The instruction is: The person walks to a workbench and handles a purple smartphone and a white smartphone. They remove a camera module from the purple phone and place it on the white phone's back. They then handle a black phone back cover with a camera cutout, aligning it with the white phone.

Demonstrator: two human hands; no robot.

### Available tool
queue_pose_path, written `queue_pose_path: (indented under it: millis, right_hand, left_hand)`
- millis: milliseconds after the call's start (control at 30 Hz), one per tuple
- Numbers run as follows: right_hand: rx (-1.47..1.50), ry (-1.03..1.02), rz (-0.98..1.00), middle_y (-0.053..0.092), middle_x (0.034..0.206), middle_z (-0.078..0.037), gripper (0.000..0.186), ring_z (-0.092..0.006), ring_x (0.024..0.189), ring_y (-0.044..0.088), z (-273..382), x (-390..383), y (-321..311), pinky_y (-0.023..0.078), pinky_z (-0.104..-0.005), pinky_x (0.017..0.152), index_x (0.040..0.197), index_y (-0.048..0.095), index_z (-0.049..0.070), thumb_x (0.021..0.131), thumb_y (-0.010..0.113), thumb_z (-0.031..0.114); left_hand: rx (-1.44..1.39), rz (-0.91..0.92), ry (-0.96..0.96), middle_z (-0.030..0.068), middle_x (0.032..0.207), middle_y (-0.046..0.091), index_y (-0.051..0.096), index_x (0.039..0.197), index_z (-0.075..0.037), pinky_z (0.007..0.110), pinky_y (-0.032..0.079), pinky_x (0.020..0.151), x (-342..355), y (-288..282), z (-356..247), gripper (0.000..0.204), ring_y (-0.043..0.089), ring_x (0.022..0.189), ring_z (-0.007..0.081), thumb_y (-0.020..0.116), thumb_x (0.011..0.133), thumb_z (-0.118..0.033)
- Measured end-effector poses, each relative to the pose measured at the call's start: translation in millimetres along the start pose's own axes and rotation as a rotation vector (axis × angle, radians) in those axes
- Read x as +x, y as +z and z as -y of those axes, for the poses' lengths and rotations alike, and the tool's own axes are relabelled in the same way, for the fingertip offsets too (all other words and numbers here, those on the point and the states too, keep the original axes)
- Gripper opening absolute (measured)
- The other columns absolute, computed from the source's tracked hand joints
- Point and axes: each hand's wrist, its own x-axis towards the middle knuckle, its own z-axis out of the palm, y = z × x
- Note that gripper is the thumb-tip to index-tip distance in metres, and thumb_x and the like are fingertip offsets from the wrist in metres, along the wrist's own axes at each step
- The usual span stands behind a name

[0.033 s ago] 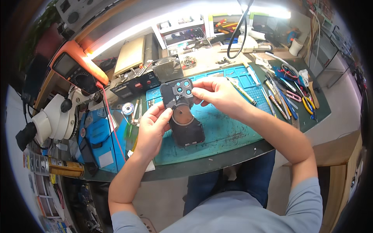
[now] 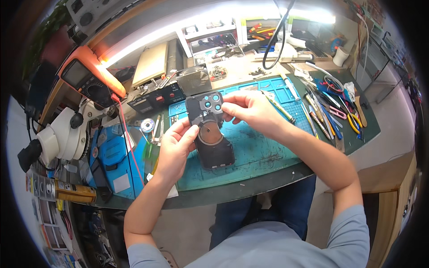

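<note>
A dark smartphone with its back cover off is held up over the blue-green work mat. Its inside faces up, showing a round copper-coloured coil at the middle and a camera block with several lens openings at the top. My left hand pinches the phone's left edge beside the coil, thumb on top. At the upper right corner, next to the lenses, my right hand has its thumb and fingers closed on the phone. The fingertips under the phone are hidden.
An orange multimeter and a white microscope stand at the left. Behind the phone is a black power supply box. Tweezers, pliers and several other hand tools lie at the right. A black cable hangs down at the back.
</note>
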Motion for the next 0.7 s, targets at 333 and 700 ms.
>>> queue_pose_path:
  millis: [333, 700]
  right_hand:
    - [0.1, 0.031, 0.081, 0.067, 0.096, -0.004, 0.029, -0.0094, 0.084, 0.061, -7.5, -16.6, -0.5, 0.05, -0.0252, 0.074, 0.122, 0.061, 0.001, 0.097, 0.055, 0.016]
    - [0.115, -0.034, 0.007, 0.068, 0.09, -0.005, 0.026, -0.0092, 0.079, 0.06, -13.3, -14.1, -2.1, 0.051, -0.0256, 0.069, 0.115, 0.066, 0.0, 0.093, 0.059, 0.011]
  left_hand:
    - [0.062, -0.014, -0.023, 0.0062, 0.115, 0.064, 0.052, 0.13, 0.0, 0.026, 0.051, 0.082, -8.1, 0.1, 5.6, 0.04, 0.061, 0.099, 0.0097, 0.061, 0.094, -0.013]
    - [0.265, -0.086, 0.07, 0.0061, 0.112, 0.066, 0.057, 0.125, 0.001, 0.025, 0.052, 0.073, -3.9, -4.7, 8.6, 0.035, 0.062, 0.094, 0.0096, 0.062, 0.095, -0.017]
